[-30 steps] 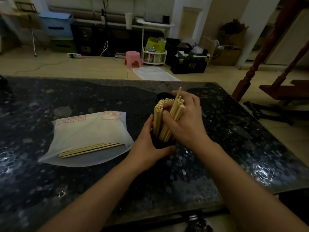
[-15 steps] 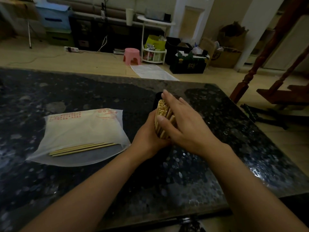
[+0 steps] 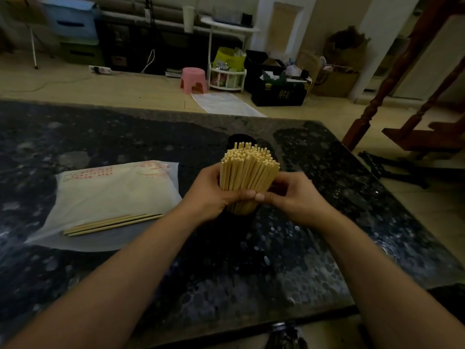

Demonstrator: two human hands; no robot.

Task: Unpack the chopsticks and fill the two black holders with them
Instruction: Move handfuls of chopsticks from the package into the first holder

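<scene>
A thick bundle of chopsticks [image 3: 247, 180] is held upright at the middle of the dark stone table [image 3: 100, 137], clasped from both sides by the left hand [image 3: 210, 191] and right hand [image 3: 293, 195], the fingers curled around it and the thumbs pressed together at its near face. Its lower end is seated in a black holder [image 3: 242, 216] that is mostly hidden, so the bundle could fan out or tip the holder if the clasp is loosened unevenly. A second black holder [image 3: 241, 140] is partly seen just behind, its contents hidden, and to the left three loose chopsticks [image 3: 113, 224] are left lying on the flattened white bag [image 3: 110, 197].
</scene>
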